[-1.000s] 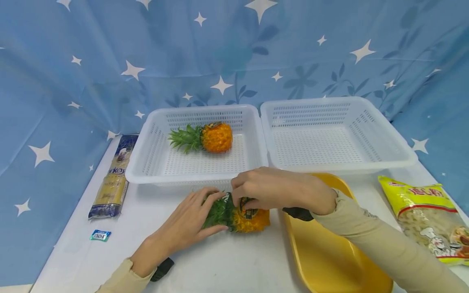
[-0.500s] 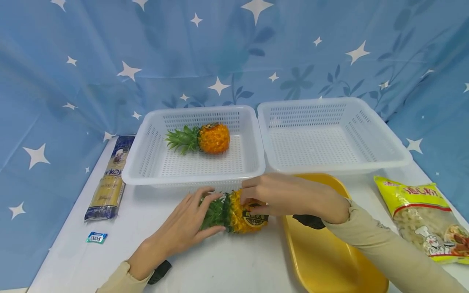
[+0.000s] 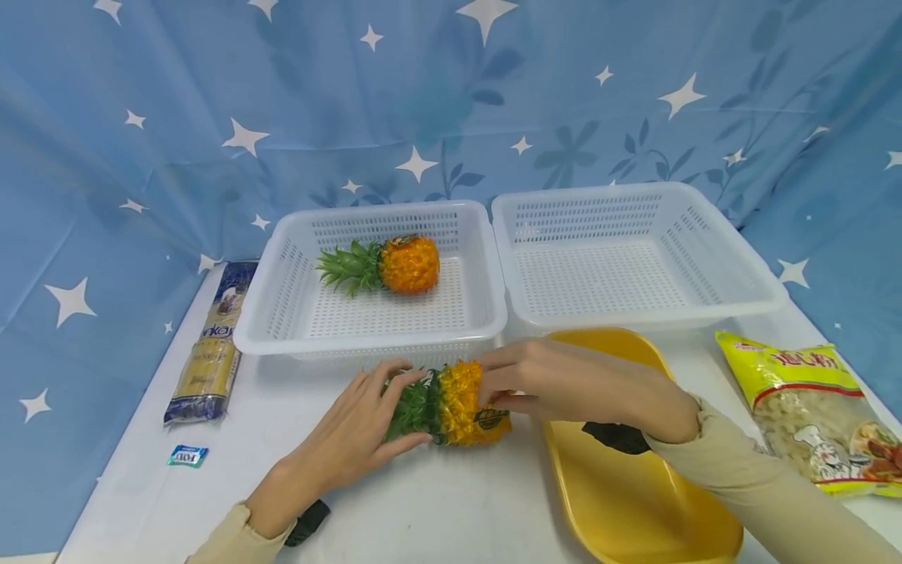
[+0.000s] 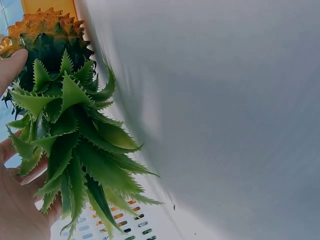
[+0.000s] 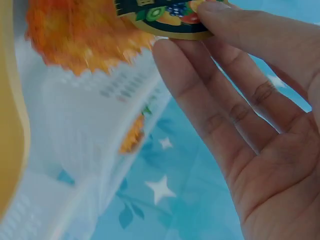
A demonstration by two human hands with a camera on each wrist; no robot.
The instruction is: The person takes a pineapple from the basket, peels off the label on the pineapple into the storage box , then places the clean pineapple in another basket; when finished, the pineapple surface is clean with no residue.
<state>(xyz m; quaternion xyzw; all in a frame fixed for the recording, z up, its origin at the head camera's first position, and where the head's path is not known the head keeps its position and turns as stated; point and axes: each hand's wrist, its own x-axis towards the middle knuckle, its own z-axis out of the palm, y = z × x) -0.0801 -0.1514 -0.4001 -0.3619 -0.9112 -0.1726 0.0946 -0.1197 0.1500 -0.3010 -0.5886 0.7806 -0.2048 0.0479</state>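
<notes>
Lying on its side on the white table is a pineapple (image 3: 458, 395), orange body to the right, green leafy crown (image 4: 75, 130) to the left. My left hand (image 3: 362, 415) holds it around the crown, thumb on the near side and fingers on the far side; in the left wrist view the thumb tip lies by the body. With my right hand (image 3: 543, 384) I pinch the edge of a dark label (image 5: 172, 20) with fruit pictures between thumb and fingers. That label lies against the pineapple's right end. Part of the body is hidden behind my right fingers.
A white basket (image 3: 366, 345) behind holds another pineapple (image 3: 409, 265). Beside it stands a second white basket (image 3: 655, 319). A yellow tray (image 3: 620, 501) lies under my right forearm. A yellow pasta bag (image 3: 810, 415) is far right; a noodle packet (image 3: 207, 352) and small wrapper (image 3: 187, 456) lie left.
My right hand has shifted to the right along the pineapple, uncovering more of its body. The label now shows nearer the right end. My left hand has stayed at the crown.
</notes>
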